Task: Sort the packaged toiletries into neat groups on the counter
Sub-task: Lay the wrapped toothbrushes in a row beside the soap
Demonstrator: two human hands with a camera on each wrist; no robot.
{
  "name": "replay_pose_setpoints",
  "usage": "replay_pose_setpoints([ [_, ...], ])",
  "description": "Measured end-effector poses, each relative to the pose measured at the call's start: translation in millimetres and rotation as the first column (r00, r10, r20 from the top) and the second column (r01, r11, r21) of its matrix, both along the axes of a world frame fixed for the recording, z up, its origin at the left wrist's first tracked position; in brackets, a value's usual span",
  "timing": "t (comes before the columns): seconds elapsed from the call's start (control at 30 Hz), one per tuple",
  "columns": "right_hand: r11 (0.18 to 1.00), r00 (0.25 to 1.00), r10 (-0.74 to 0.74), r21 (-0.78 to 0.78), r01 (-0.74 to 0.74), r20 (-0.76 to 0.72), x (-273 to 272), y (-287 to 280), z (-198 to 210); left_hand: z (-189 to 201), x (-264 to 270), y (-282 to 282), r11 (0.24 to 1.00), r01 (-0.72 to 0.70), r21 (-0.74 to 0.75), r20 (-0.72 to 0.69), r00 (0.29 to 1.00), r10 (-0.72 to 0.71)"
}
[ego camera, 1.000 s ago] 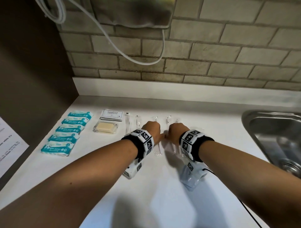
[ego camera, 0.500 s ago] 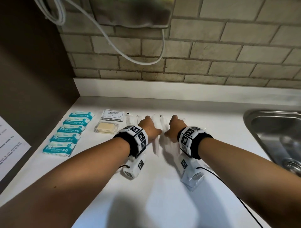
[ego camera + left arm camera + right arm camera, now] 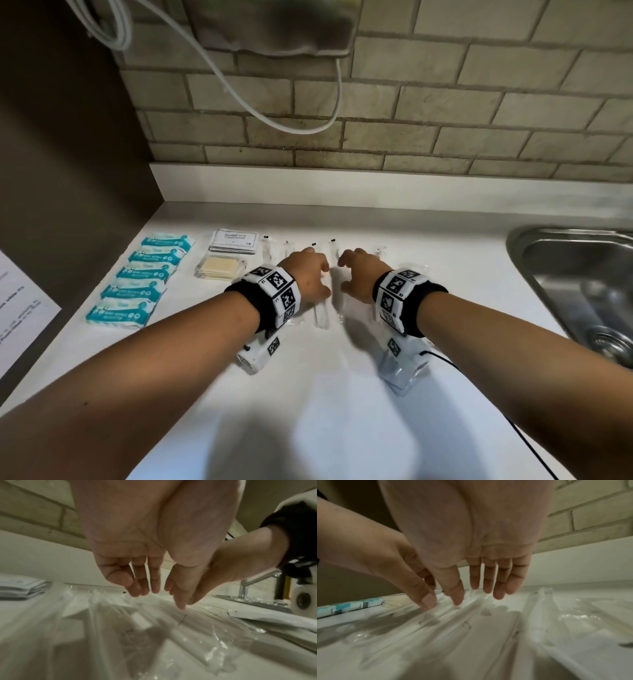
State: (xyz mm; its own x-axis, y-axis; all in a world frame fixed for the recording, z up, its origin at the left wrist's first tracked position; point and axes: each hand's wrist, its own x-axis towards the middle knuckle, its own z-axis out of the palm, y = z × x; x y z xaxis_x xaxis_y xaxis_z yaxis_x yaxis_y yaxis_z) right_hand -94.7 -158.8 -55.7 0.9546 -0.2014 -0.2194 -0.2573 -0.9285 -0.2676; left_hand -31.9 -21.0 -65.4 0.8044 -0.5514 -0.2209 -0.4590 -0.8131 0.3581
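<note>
Several long clear-wrapped packets [image 3: 322,315] lie side by side in the middle of the white counter [image 3: 342,394]. Both hands hover low over them, close together. My left hand [image 3: 317,265] has loose, downward-hanging fingers [image 3: 142,588], and its thumb reaches down to the wrappers [image 3: 137,622]. My right hand [image 3: 351,265] has nearly straight fingers [image 3: 488,588] with tips at or just above the packets [image 3: 537,608]. Neither hand grips anything. On the left are a column of teal wipe packs [image 3: 144,281], a white shampoo sachet stack [image 3: 234,241] and a yellow bar in clear wrap [image 3: 219,267].
A steel sink [image 3: 582,291] is set into the counter at the right, with a tap [image 3: 254,580] behind it. A brick wall [image 3: 376,102] with a hanging white cable [image 3: 274,120] backs the counter. A dark panel [image 3: 68,171] closes the left side.
Both hands slid toward the wall over the clear packets. They were pressed together before; now they are slightly apart with looser fingers.
</note>
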Motion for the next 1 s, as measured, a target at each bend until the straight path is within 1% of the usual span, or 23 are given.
replay_pose_setpoints([
  [0.03, 0.998, 0.999, 0.051, -0.029, -0.051, -0.015, -1.0, 1.1, -0.3, -2.0, 0.1, 0.1, 0.998, 0.048, 0.041, 0.003, 0.999, -0.048],
  [0.1, 0.987, 0.989, 0.121, -0.095, -0.128, -0.083, -2.6, 2.8, -2.7, -5.6, 0.0, 2.0, 0.967, 0.144, 0.208, 0.032, 0.988, -0.154],
  [0.13, 0.984, 0.984, 0.135, -0.100, -0.147, -0.115, -3.6, 3.6, -4.6, -7.2, -0.1, 4.0, 0.944, 0.175, 0.279, 0.044, 0.980, -0.194],
  [0.17, 0.984, 0.981, 0.141, -0.087, -0.154, -0.134, -5.1, 4.6, -5.7, -9.2, 0.3, 6.0, 0.929, 0.200, 0.312, 0.051, 0.973, -0.227],
  [0.3, 0.981, 0.976, 0.175, -0.060, -0.184, -0.130, -7.9, 10.3, -6.9, -4.4, -1.1, 13.2, 0.896, 0.270, 0.352, 0.135, 0.933, -0.334],
  [0.43, 0.976, 0.969, 0.204, -0.049, -0.212, -0.141, -6.5, 13.8, -7.4, 1.4, -0.6, 17.5, 0.876, 0.281, 0.392, 0.130, 0.926, -0.356],
  [0.5, 0.978, 0.969, 0.203, -0.024, -0.208, -0.138, -7.5, 11.6, -4.6, 3.8, 0.5, 16.0, 0.882, 0.283, 0.376, 0.125, 0.928, -0.351],
  [0.57, 0.985, 0.981, 0.171, -0.015, -0.173, -0.096, -8.3, 6.0, 1.9, 3.7, 2.0, 10.7, 0.917, 0.270, 0.295, 0.120, 0.941, -0.316],
  [0.6, 0.989, 0.989, 0.141, -0.037, -0.143, -0.055, -7.4, 1.8, 6.1, 2.0, 2.1, 7.3, 0.934, 0.257, 0.249, 0.113, 0.950, -0.292],
  [0.67, 0.994, 0.999, 0.031, -0.108, -0.029, 0.015, -2.5, -9.0, 14.5, -4.0, 1.6, -0.3, 0.951, 0.237, 0.199, 0.093, 0.961, -0.259],
  [0.73, 0.985, 0.995, -0.103, -0.139, 0.100, -0.013, 0.4, -19.5, 17.7, -10.9, -1.1, -7.1, 0.948, 0.245, 0.206, 0.086, 0.960, -0.267],
  [0.83, 0.963, 0.967, -0.236, -0.159, 0.219, -0.098, -2.0, -32.2, 7.2, -16.1, -6.2, -13.9, 0.920, 0.291, 0.264, 0.112, 0.938, -0.329],
  [0.9, 0.954, 0.957, -0.254, -0.202, 0.223, -0.142, -2.4, -39.6, -2.7, -14.5, -10.8, -16.1, 0.912, 0.324, 0.251, 0.142, 0.920, -0.366],
  [1.0, 0.961, 0.945, -0.265, -0.136, 0.241, -0.193, -2.6, -41.9, -2.4, -8.4, -18.8, -14.9, 0.903, 0.366, 0.225, 0.185, 0.894, -0.408],
])
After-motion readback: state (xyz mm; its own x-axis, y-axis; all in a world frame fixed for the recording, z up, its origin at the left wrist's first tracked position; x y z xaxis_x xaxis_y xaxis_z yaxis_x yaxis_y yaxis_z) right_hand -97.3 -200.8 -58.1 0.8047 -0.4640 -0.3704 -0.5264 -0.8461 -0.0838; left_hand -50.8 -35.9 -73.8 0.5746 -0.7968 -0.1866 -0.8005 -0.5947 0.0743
